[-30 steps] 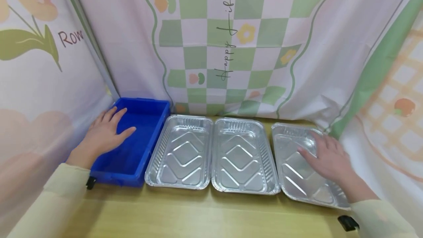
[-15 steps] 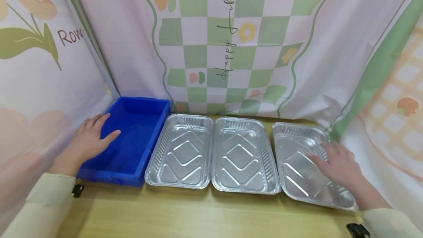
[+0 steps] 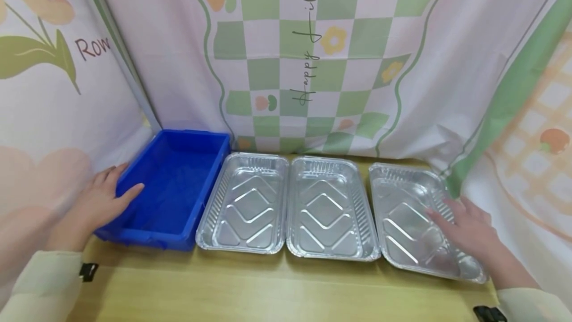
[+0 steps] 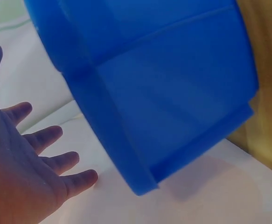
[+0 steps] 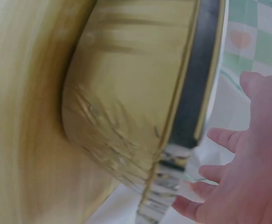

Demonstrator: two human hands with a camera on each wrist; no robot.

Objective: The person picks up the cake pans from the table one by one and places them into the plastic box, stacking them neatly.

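At the left, my left hand (image 3: 96, 202) hovers by the outer left edge of a blue plastic tray (image 3: 192, 240), fingers spread and holding nothing. The left wrist view shows a gap between those fingers (image 4: 49, 137) and the tray's wall (image 4: 163, 107). My right hand (image 3: 471, 227) hangs over the right side of the rightmost foil tray (image 3: 402, 217), its fingers loosely extended. In the right wrist view this hand (image 5: 252, 168) is apart from the foil tray's crinkled rim (image 5: 187, 140). No contents show in the blue tray or the foil tray.
Two more foil trays, one left of centre (image 3: 252, 207) and one in the middle (image 3: 330, 207), stand side by side between them. All rest on a wooden table (image 3: 250, 287). Printed cloth curtains (image 3: 304, 63) enclose the back and both sides.
My left hand has moved left and down, from over the blue tray to its outer edge. The right hand has shifted right and slightly down. The trays have stayed in place.
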